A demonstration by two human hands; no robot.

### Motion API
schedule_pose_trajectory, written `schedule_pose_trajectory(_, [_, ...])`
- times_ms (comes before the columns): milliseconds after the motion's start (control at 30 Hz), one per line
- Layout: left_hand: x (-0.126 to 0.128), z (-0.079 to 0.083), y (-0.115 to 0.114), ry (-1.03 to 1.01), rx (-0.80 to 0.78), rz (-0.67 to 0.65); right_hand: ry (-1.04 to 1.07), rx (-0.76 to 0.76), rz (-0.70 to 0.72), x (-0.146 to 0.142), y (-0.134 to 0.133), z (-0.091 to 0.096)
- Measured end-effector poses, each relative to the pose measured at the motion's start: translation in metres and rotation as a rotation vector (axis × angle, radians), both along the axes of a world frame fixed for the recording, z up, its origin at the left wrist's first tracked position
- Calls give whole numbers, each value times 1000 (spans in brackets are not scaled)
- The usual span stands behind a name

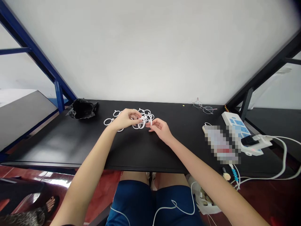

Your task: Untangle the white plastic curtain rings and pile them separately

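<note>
Over the middle of the black table, my left hand [127,119] pinches a white curtain ring [142,125] between thumb and fingers. My right hand [161,129] is closed on another white curtain ring [150,120], held edge-on just to the right of the first. The two hands are close together, and whether the two rings touch I cannot tell. Behind the fingers lies a cluster of similar white rings [147,110] with small knobs or eyelets. Several more lie around my left hand, one loose ring [105,122] farthest left; the hand partly hides some.
A crumpled black plastic bag [82,110] stands open at the table's back left. Eyeglasses [203,108] lie at the back right. A blurred-out phone [221,144], a white power strip [235,124] and white cables [285,153] occupy the right end. Behind the black table [141,153] rises a white wall.
</note>
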State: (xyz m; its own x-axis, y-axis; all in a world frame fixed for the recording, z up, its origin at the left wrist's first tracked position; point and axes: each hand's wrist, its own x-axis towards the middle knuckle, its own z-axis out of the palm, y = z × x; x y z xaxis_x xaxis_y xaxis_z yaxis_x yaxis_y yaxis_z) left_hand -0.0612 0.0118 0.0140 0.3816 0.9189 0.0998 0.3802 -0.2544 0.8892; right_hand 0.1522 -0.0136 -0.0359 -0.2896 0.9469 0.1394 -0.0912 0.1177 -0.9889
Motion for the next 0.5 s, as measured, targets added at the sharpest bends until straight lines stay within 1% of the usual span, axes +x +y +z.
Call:
schedule_pose_trajectory(67, [11,-4,-1,-134,-88,49,17,38,-16,0,-3,3])
schedule_pose_trajectory(133, [22,-10,-2,-211,-152,121,-4,135,-80,1,-6,5])
schedule_pose_trajectory(233, [37,-17,-3,-222,-197,201,-94,329,-168,0,-10,7])
schedule_pose_trajectory(300, [43,-20,-4,-212,-179,208,-172,418,-203,-1,-12,7])
schedule_pose_trajectory(400, [46,-22,-5,-209,-169,194,-270,452,-279,-1,-12,6])
schedule_pose_trajectory(500, [44,-23,-5,-291,-267,164,-297,378,-339,2,-7,2])
